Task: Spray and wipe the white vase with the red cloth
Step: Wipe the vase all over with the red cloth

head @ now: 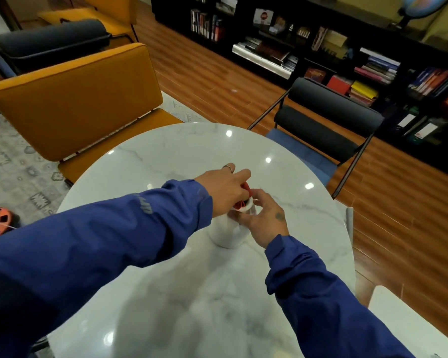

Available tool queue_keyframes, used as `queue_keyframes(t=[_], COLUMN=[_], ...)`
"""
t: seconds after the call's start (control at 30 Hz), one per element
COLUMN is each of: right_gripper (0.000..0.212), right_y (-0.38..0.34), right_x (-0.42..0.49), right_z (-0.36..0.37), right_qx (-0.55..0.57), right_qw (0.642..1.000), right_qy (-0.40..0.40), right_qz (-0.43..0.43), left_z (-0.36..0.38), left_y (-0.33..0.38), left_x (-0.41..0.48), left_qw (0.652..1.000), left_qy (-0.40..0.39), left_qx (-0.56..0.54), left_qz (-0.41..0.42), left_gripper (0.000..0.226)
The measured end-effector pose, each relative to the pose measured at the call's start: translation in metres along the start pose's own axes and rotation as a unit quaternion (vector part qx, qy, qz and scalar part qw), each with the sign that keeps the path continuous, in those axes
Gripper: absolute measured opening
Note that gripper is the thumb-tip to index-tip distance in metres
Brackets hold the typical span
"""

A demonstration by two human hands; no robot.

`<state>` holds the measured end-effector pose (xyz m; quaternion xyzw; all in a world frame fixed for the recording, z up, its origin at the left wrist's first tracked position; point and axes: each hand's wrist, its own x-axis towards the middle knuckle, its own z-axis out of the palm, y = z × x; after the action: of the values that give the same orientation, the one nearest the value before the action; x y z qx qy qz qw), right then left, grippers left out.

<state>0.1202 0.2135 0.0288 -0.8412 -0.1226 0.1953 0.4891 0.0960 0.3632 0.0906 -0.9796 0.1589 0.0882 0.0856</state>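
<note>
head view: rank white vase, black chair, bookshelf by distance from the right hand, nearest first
1. white vase: mid-table, the right hand grips its neck.
2. black chair: past the far right rim of the table.
3. bookshelf: along the back wall, behind that chair.

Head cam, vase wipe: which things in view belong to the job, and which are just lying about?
Job: white vase; red cloth; left hand gripping the cloth; right hand holding the vase's neck.
Lying about: marble table; yellow chair; black chair; bookshelf; patterned rug.
</note>
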Motion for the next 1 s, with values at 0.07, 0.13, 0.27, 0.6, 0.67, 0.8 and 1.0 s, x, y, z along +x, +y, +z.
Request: queue_keyframes(t=[0.07, 0.13, 0.27, 0.6, 0.67, 0.8, 1.0], right_gripper=[0.048, 0.050, 0.046, 0.053, 0.052, 0.052, 0.045], right_y=[0.002, 0.003, 0.004, 0.001, -0.001, 0.001, 0.004], right_x=[0.000, 0.001, 0.001, 0.000, -0.001, -0.002, -0.002], right_z=[0.001, 0.001, 0.002, 0.000, 0.000, 0.001, 0.001], right_qx=[0.007, 0.001, 0.001, 0.005, 0.001, 0.015, 0.022], right_qw=[1.000, 1.000, 1.000, 1.000, 1.000, 1.000, 1.000], right_qy=[0.001, 0.007, 0.013, 0.003, 0.005, 0.007, 0.012], right_qz=[0.008, 0.008, 0.008, 0.015, 0.013, 0.009, 0.016], left_z=[-0.001, -0.003, 0.000, 0.022, 0.028, 0.024, 0.009], left_y=[-0.002, -0.008, -0.025, -0.016, -0.015, -0.023, -0.047], left_x=[0.002, 0.000, -0.004, -0.011, -0.008, -0.005, -0.005], left_qw=[1.000, 0.999, 0.997, 0.957, 0.976, 0.988, 0.951], left_qy=[-0.005, 0.009, 0.069, 0.096, 0.108, 0.107, 0.142], left_qx=[0.000, 0.012, 0.017, -0.270, -0.188, -0.110, -0.236], left_qz=[0.005, 0.038, 0.028, -0.042, -0.011, 0.021, -0.140], left_gripper=[0.034, 0.036, 0.031, 0.036, 0.036, 0.037, 0.024])
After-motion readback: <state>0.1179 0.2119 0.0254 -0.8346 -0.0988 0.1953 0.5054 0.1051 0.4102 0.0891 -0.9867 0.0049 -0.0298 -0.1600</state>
